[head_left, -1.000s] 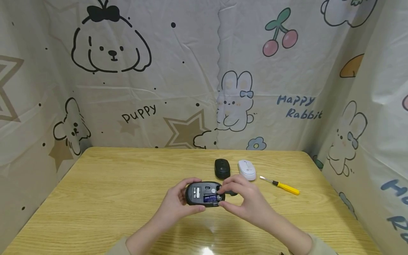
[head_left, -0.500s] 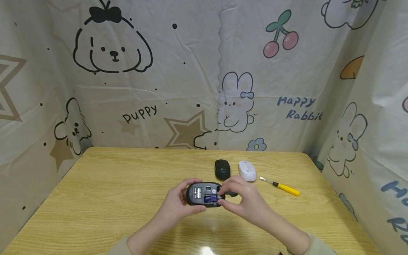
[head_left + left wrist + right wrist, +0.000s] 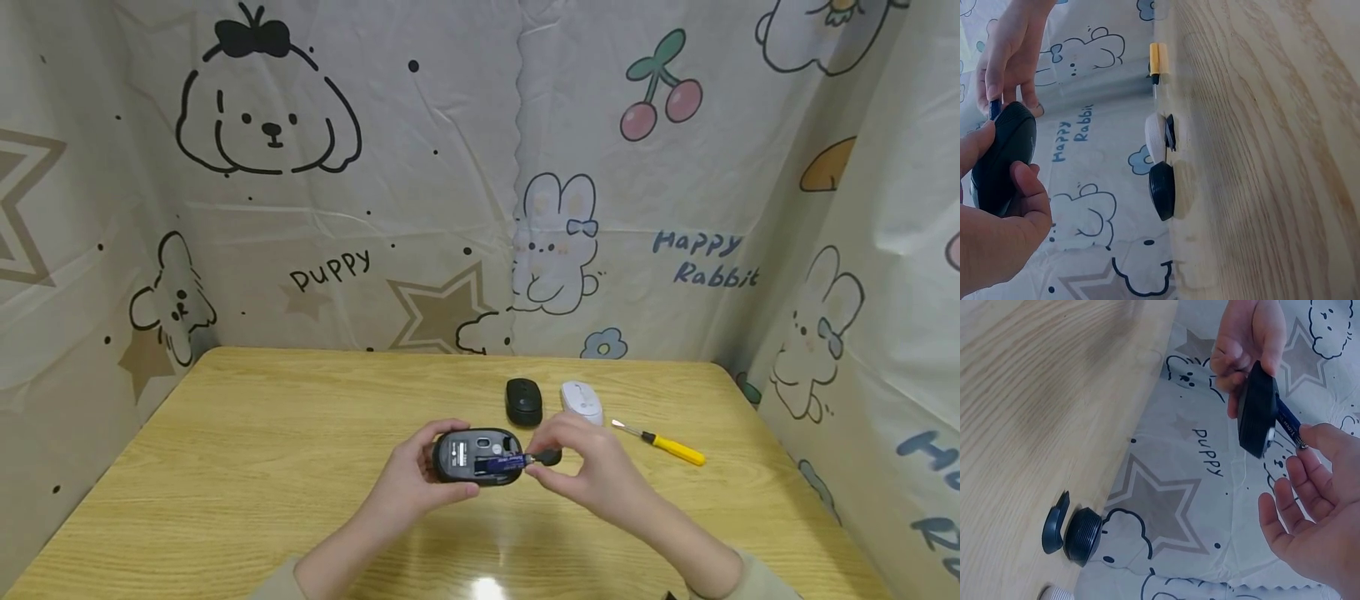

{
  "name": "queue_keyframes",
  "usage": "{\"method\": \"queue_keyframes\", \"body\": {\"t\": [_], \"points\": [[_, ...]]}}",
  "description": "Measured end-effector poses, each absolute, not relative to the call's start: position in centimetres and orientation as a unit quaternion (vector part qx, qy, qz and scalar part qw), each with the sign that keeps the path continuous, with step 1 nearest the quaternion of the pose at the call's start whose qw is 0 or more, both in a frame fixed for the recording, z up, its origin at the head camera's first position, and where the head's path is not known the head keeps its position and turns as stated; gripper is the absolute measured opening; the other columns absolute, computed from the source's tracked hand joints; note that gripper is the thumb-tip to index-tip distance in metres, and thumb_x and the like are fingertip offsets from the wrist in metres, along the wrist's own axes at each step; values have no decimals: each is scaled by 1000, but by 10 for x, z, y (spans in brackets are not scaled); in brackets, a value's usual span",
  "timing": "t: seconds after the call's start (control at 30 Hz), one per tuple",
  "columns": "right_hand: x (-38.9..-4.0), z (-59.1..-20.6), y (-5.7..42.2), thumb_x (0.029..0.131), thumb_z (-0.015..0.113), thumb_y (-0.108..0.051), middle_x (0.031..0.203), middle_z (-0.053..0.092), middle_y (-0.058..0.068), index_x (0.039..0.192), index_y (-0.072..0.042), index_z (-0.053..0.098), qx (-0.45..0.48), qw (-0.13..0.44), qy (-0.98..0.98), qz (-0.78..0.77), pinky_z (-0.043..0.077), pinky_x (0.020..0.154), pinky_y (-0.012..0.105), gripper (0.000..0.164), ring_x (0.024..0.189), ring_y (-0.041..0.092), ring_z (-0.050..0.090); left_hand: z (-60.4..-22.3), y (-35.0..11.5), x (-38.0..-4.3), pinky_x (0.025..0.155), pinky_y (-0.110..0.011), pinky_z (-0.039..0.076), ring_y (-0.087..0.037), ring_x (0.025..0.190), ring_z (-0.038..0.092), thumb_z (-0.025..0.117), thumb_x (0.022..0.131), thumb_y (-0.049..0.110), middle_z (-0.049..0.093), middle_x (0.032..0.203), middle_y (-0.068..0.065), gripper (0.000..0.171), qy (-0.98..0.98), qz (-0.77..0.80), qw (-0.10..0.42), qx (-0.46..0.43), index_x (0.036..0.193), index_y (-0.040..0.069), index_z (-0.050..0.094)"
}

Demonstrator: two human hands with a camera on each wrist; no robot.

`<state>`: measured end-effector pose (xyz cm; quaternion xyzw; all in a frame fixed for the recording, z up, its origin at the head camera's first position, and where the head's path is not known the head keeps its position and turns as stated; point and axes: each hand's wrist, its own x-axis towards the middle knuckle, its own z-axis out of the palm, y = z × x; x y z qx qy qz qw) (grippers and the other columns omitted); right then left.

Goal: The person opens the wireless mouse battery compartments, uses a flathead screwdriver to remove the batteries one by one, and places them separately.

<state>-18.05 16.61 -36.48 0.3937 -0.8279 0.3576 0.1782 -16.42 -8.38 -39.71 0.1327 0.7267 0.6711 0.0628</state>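
Slim blue cylindrical battery (image 3: 504,463), lettering too small to read, slanted partly out of an upturned black-and-grey plastic mouse (image 3: 467,442) | right hand (image 3: 588,450) pinched its end, thumb and forefinger; left hand (image 3: 420,471) curled fingers round the mouse's body | beyond: ribbed black mouse (image 3: 523,402), white mouse (image 3: 582,401), yellow-handled screwdriver (image 3: 671,447), wood-grain table (image 3: 300,417) | cloth backdrop (image 3: 450,142) read "Puppy", "Happy Rabbit"

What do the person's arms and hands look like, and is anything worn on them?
The left hand and right hand are both bare: no gloves or rings show. The wrists and nearer forearms are uncovered too. Farther back, the left sleeve and right sleeve are pale beige, with no marking visible.
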Motion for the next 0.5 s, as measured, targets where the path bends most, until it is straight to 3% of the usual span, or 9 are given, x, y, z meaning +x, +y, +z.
{"method": "queue_keyframes", "body": {"t": [0.5], "points": [[-190,-366,198,77,78,-13,90,63,-14,90,-25,66,306,174,-866,354,50,69,21,21,78,5,54,-404,-90,-177,79,-30,55,-24,99,62,81,70,3,55,125,-16,69,736,665,63,109,129,17,50]]}}
